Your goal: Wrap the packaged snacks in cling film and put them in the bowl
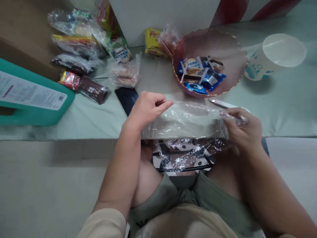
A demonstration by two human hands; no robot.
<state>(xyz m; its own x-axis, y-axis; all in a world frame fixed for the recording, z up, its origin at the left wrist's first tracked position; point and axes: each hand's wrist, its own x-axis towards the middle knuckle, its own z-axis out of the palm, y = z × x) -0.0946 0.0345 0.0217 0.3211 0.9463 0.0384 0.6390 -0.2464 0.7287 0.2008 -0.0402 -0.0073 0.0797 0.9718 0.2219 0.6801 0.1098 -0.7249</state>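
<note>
A sheet of clear plastic film (188,119) stretches between my two hands and hangs down over the table's front edge. My left hand (150,107) pinches its upper left part between thumb and fingers. On the other side, my right hand (244,129) is closed round a bunched part of the film. Just beyond the right hand lies a slim white tool (226,104) with a metal tip, partly hidden. A dark phone (126,98) lies beside my left wrist. I cannot tell whether the film is a flat sheet or a bag.
A pink ribbed bowl (236,72) with wrapped snacks stands behind the film. To its right is a white paper cup (262,61). Packaged snacks (92,88) lie at the left, near a green box (49,114). A white box (158,16) stands at the back.
</note>
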